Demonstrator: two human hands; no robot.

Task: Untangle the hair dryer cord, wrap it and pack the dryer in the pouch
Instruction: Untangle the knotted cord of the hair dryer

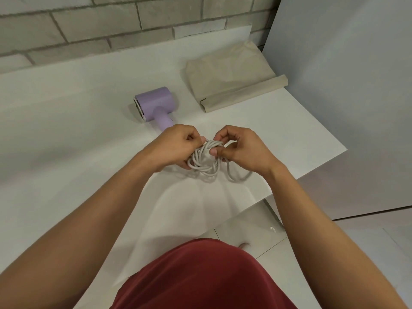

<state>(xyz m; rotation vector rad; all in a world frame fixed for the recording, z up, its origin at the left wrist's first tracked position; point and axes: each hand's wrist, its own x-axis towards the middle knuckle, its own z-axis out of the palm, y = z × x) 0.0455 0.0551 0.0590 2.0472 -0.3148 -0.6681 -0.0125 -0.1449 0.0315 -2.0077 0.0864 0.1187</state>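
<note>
The dryer [154, 105], lilac, lies on its side on the white table [66, 130], left of centre, with its barrel end turned left and its handle running down-right toward the hands. The handle's lower end goes out of sight behind the left hand [176, 148].

That hand is curled nearly closed, knuckles up, with thumb and fingers pinched on the top of the cord [206, 162] bundle; its lower fingers sit against the left side of the coils. The cord is pale grey and gathered into several overlapping loops that hang between the two hands, just above the table. Whether the loops are tangled or neatly coiled I cannot tell.

The right hand [240, 150] is also mostly closed, fingers bent inward and clamped on the same bundle from the right, its thumb tip pressed on the strands where they bunch together. One looser loop droops below this hand and curves out to the right, near the table's front edge.

The pouch [231, 79], beige cloth, lies flat on the far right part of the table, well apart from the hands and just right of the dryer, its near end folded over into a band
</note>
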